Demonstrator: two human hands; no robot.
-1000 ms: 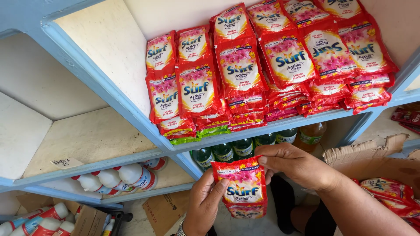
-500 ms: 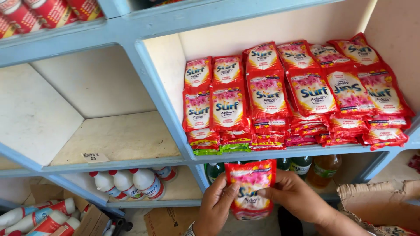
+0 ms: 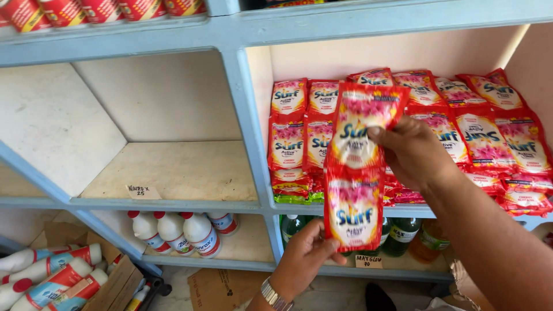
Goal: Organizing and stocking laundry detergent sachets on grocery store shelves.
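Both hands are bare, with no gloves or rings showing. The left hand has a metal wristwatch with a silver-coloured link band around its wrist, seen at the lower edge of the view. The right hand leads into a bare forearm with no sleeve, watch or bracelet on the part that shows, and its fingernails are short and unpainted.

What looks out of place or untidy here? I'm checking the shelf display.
Nothing is spilled or torn. The sachet strip in the right hand and left hand hangs folded, and the stacked sachets lie unevenly.
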